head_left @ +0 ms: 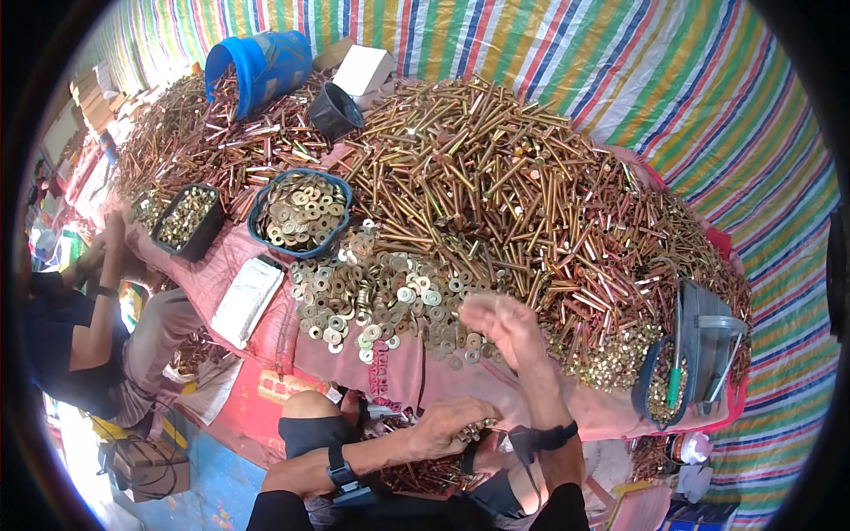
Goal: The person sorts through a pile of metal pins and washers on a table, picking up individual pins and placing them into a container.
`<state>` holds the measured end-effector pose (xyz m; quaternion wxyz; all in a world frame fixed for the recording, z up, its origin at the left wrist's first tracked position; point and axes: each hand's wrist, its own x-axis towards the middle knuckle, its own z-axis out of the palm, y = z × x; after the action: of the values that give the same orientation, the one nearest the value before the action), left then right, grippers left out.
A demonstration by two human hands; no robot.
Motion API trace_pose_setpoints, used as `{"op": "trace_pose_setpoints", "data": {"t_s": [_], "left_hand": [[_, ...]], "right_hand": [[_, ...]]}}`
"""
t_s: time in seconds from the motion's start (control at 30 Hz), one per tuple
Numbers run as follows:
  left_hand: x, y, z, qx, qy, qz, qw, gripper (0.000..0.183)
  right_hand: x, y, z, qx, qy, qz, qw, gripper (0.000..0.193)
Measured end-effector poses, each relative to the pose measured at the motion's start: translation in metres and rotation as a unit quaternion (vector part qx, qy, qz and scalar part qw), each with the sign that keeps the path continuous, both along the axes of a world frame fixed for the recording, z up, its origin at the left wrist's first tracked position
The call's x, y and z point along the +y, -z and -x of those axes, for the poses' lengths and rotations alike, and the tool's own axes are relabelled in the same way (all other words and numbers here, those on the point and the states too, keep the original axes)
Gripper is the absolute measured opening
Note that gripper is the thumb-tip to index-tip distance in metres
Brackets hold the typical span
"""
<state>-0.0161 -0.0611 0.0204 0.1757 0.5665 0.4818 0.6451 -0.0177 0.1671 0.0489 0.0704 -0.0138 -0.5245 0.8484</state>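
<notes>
Low in front of me, my left hand (450, 427) is closed around a cluster of small metal pieces (478, 430); their exact kind is too small to tell. My right hand (508, 331) is raised over the near edge of a spread of loose flat washers (390, 296). Motion blurs its fingers, so I cannot tell whether anything is in them. Beyond the washers rises a large heap of long brassy bolts (478, 168). Loose nuts (611, 358) lie to the right of that hand. Beneath my left hand, between my knees, are more bolts (421, 473).
A blue basin (254, 212) of washers and a black tub (212, 228) of nuts stand at left. A blue bucket (266, 71) lies tipped behind. Near a white packet (248, 301), a co-worker (97, 345) sits. A grey container (708, 341) is at right, before a striped sheet (673, 80).
</notes>
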Motion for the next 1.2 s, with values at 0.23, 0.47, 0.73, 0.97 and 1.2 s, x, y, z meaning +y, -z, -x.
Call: {"op": "trace_pose_setpoints", "data": {"t_s": [0.23,0.47,0.73,0.97,1.2], "left_hand": [[-0.003,-0.012,-0.002,0.049,-0.024,0.005,0.998,0.060],[0.000,-0.024,0.001,0.039,-0.044,0.037,0.998,0.060],[0.006,-0.021,0.007,0.032,-0.077,0.029,0.996,0.057],[0.017,-0.008,0.011,0.039,-0.118,0.032,0.992,0.058],[0.015,-0.014,0.011,-0.104,-0.087,0.158,0.978,0.030]], "right_hand": [[-0.039,0.027,-0.024,-0.150,-0.201,-0.028,0.968,0.069],[-0.022,0.030,-0.004,-0.075,-0.101,-0.009,0.992,0.070],[0.005,0.014,-0.008,0.018,0.032,-0.035,0.999,0.092],[-0.007,0.017,-0.048,-0.143,-0.102,-0.076,0.982,0.101],[0.017,0.003,-0.043,-0.035,0.118,-0.026,0.992,0.088]]}}
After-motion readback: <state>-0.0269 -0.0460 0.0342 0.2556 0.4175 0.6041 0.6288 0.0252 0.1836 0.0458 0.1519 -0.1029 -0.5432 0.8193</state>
